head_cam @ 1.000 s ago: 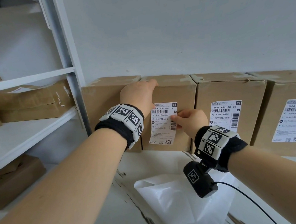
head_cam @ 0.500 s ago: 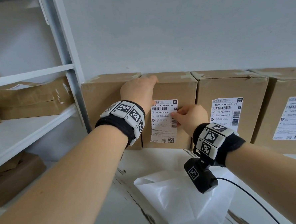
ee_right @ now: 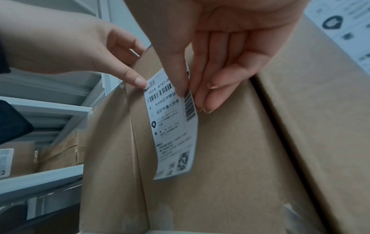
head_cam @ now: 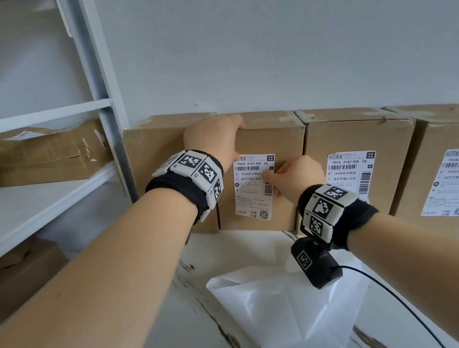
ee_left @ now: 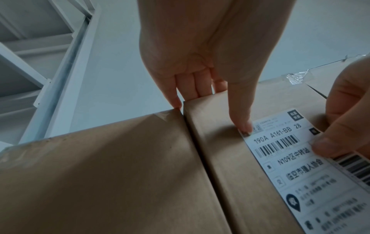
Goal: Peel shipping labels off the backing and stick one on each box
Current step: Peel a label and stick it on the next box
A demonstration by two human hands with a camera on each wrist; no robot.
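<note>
White wall behind a row of cardboard boxes. Your left hand (head_cam: 213, 140) hooks the box (head_cam: 272, 139) top, thumb pinning the shipping label (head_cam: 253, 188) corner; right hand (head_cam: 295, 178) fingers straight, pressing it. Label: thin, floppy, lower part appears unstuck; handle by edges.

left hand (ee_left: 200, 47) thumb presses label (ee_left: 312, 171) corner onto box (ee_left: 224, 158).

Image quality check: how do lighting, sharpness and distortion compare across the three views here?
Head view: bright, even light, label text legible, shelf rack bowed by the wide lens. Left wrist view: dimmer, bluish, label's lower part soft. Right wrist view: darkest, right hand close and soft, fine print unreadable.
</note>
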